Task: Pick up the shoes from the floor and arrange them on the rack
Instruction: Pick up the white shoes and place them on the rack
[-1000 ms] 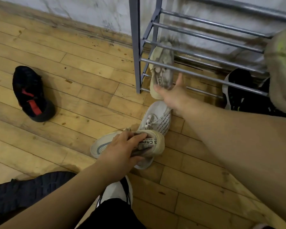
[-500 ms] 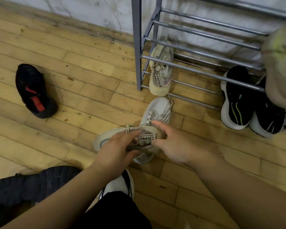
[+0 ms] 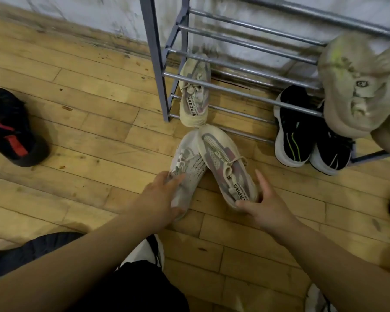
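Both hands splitting since earlier: right hand (image 3: 266, 206) gripping heel of beige shoe (image 3: 225, 163) lettered "APPAO"; left hand (image 3: 160, 199) resting open-fingered on white shoe (image 3: 187, 167), rack (image 3: 245, 70) at twelve o'clock.

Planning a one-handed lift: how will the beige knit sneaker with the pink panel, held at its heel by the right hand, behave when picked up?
The beige sneaker looks light: thin mesh upper, foam-like sole. Gripped at the heel by the right hand, its toe will probably droop, since the knit looks soft. Its loose laces may dangle and could catch the rack bars.
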Demonstrator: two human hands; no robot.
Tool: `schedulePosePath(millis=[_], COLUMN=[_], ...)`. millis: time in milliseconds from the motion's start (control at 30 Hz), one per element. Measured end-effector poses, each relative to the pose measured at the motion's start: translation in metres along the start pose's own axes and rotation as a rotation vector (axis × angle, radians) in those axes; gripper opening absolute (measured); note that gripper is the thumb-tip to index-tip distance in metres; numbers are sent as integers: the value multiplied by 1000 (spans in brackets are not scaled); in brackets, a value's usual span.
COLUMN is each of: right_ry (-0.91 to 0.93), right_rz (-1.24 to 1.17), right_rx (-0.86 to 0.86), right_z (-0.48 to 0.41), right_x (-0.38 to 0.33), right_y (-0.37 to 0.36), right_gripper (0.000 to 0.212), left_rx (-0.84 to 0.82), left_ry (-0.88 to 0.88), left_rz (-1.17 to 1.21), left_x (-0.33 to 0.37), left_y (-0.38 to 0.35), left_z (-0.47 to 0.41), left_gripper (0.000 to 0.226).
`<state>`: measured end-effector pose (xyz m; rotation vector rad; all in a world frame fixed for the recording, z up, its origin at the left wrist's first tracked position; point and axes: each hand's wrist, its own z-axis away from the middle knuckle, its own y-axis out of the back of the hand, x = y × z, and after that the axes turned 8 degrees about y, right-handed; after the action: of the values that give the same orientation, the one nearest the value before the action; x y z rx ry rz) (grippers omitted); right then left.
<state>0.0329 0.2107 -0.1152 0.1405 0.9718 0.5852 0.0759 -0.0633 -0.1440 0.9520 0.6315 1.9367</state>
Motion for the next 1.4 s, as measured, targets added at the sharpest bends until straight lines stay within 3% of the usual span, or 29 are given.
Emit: schedulePosePath(millis=[200, 467, 767, 833, 933, 1000, 1067, 1200, 1300, 1400], right_ry=[137, 260, 299, 257, 179, 204, 214, -58, -107, -70], right_rz=[-40, -118, -325, -274, 103, 257, 268, 65, -156, -156], right_rx=[-71, 142, 302, 328, 379, 460, 337, -57, -117, -180], right_z=[7, 21, -110, -144, -157, -139, -106, -38, -20, -15], right_x=[-9, -16, -85, -109, -127, -120, -97, -41, -16, -7], right_y=[1, -3, -17, -17, -11, -12, -26, -78, -95, -90], right_gripper=[84, 77, 61, 64, 82, 72, 70, 86, 81, 77], left_rx=[-30, -20, 22, 44, 45, 43, 52, -24, -106, -107], left_ry=[66, 80, 53, 25, 9, 22, 42, 83, 48, 46], left_rz=[-6, 19, 41, 64, 123, 177, 246, 461, 583, 681], left_x=[-10, -12, -9, -11, -16, -17, -18, -14, -17, -21], left_y=[-13, -14, -20, -21, -20, -20, -20, -27, -35, -34], left_z=[-6, -4, 3, 2, 3, 5, 5, 6, 14, 22], left_gripper=[88, 90, 101, 103, 116, 127, 133, 145, 141, 125])
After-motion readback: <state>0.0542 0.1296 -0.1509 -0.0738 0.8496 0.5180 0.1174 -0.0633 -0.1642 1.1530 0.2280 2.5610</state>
